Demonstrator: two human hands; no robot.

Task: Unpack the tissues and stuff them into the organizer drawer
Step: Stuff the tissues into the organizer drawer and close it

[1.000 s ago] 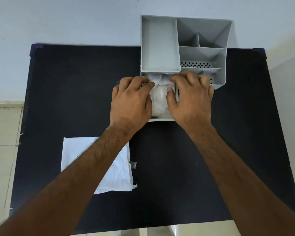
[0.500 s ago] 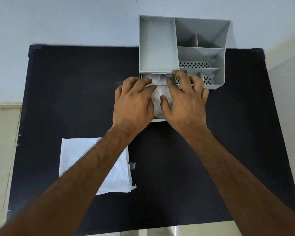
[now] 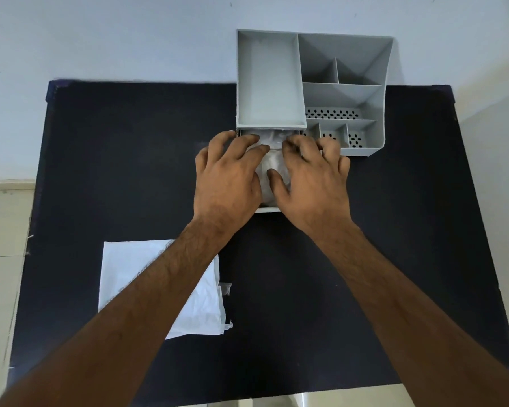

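As seen: hands [image 3: 272, 177] on tissues [image 3: 272, 163]

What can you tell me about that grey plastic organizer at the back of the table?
The organizer looks like matte grey plastic, standing at the black table's far edge against the wall. On top are one long tray, several smaller open compartments and perforated sections at right, all empty. Its drawer is pulled out toward the person, white tissues inside, both hands pressing on them.

**Non-task surroundings**

The worktop [image 3: 130, 160] has a black surface with dark blue corners. Its far edge meets a pale blue wall [image 3: 115, 36]. Beige floor tiles [image 3: 0, 224] lie beyond the left edge and at the near edge.
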